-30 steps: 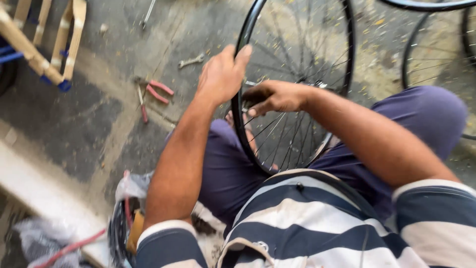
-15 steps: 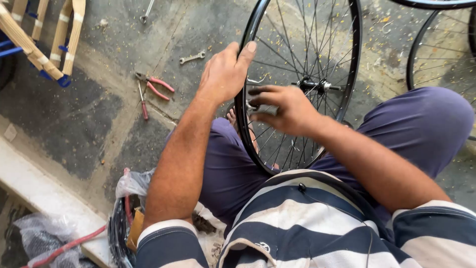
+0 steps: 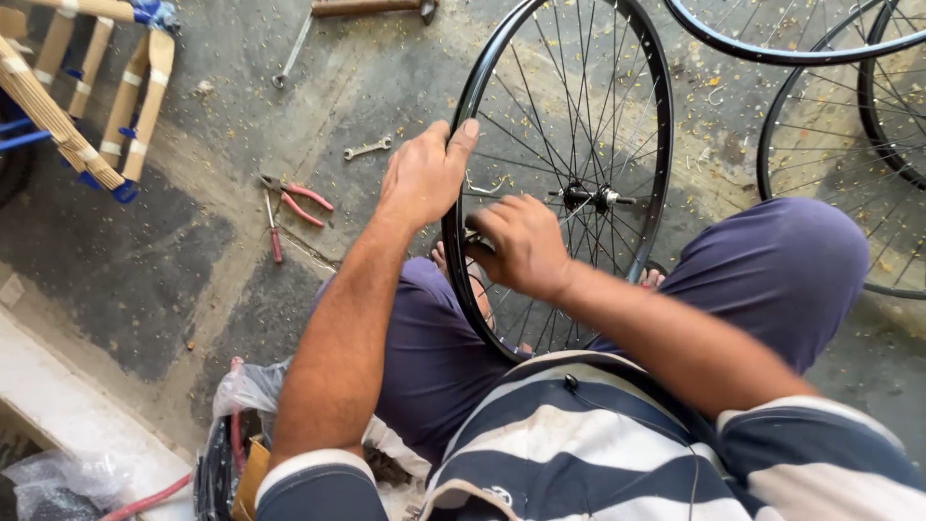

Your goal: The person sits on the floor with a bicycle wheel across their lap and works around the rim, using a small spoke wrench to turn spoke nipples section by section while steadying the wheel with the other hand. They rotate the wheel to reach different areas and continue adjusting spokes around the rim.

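Left to right: pliers (image 3: pixel 297 201) and a spanner (image 3: pixel 367 148) lie on the floor (image 3: pixel 193 251). The left hand (image 3: pixel 422 174) grips the rim of the upright wheel (image 3: pixel 617 106) between the knees; the right hand (image 3: pixel 521 246), fingers curled, works among the spokes. Judged step: spoke adjustment; next calls for turning the rim 1 spoke onward.

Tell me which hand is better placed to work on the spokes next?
The right hand, probably. It sits inside the bicycle wheel among the spokes near the rim, fingers curled, though what they pinch is hidden. The left hand lies over the rim's outer edge, seemingly steadying the wheel.
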Demonstrator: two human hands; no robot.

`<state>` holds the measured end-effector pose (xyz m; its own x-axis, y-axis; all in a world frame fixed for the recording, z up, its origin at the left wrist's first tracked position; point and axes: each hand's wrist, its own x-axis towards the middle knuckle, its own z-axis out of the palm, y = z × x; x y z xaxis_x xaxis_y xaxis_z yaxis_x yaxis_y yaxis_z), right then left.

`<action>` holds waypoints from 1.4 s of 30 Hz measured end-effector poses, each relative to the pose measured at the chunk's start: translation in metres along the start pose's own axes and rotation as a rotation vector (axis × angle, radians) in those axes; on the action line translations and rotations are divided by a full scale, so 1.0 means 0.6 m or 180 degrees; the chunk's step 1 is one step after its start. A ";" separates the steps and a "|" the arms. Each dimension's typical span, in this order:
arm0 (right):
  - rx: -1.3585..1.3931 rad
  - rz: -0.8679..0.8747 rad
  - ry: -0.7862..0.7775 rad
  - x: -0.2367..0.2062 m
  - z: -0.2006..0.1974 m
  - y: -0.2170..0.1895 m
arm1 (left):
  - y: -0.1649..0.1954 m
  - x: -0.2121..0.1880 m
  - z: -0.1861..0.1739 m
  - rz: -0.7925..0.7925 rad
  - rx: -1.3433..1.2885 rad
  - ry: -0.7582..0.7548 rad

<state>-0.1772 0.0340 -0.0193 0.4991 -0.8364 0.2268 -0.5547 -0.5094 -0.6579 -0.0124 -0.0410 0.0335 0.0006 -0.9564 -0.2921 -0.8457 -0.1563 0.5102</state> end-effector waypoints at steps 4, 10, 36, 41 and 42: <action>0.0305 -0.0280 0.0391 0.009 -0.007 -0.011 | 0.004 -0.004 0.001 -0.0091 0.0024 0.0026; -0.0128 0.0131 -0.1516 0.043 0.009 0.046 | 0.007 -0.016 -0.003 -0.0039 0.0085 0.0008; 0.0022 -0.0543 0.1042 -0.009 0.034 0.008 | -0.024 -0.001 0.017 0.0213 0.0014 0.0220; 0.1066 -0.0515 0.0287 -0.025 0.013 0.033 | -0.040 0.017 0.021 0.0305 -0.0154 0.0212; 0.1396 -0.0280 0.0116 -0.026 0.011 0.036 | -0.043 0.024 0.026 0.0244 -0.0197 0.0228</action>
<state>-0.1925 0.0374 -0.0416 0.5035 -0.8044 0.3153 -0.1728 -0.4513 -0.8755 0.0008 -0.0470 0.0035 -0.0228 -0.9810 -0.1928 -0.8101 -0.0949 0.5785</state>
